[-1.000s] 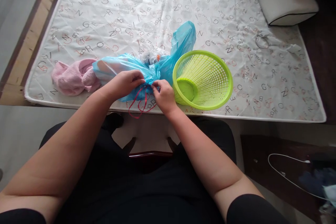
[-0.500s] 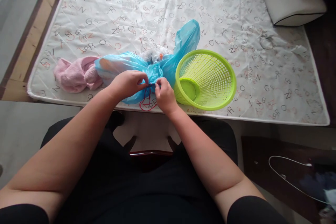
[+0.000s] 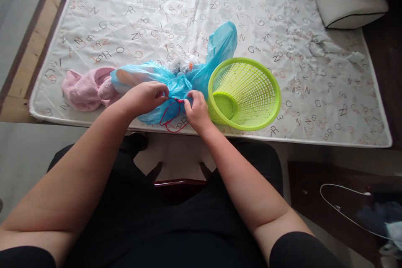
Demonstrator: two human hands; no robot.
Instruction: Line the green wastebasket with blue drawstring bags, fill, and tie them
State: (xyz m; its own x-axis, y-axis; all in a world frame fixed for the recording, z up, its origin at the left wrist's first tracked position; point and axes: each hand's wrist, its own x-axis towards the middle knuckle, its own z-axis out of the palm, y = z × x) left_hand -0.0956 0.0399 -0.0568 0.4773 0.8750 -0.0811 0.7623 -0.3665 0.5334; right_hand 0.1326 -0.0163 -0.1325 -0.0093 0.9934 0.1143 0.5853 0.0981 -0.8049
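Observation:
My left hand (image 3: 150,97) is closed in a pinch at the edge of a gathered blue plastic bag (image 3: 135,71); its fingertips meet the thin red string (image 3: 162,118) there. Opposite it, my right hand (image 3: 197,111) pinches the same string, close to the bag's bunched middle. A loop of the string hangs below the fingers over the bag and the mattress. Some of the bag spreads left under my left hand, and another part sticks up to the right. Crumpled clear plastic (image 3: 179,66) with an orange spot lies just behind it.
A lime-green plastic basket (image 3: 277,92) tilts on its side right of my hands. Pink fluffy cloth (image 3: 80,90) lies at the left. All rest on a letter-printed mattress (image 3: 314,75). A white cushion (image 3: 348,0) is at the far right; a white cable (image 3: 326,207) lies lower right.
My left hand has shifted slightly left, widening the gap between my hands. More red string shows between the fingertips, and its hanging loop has moved left.

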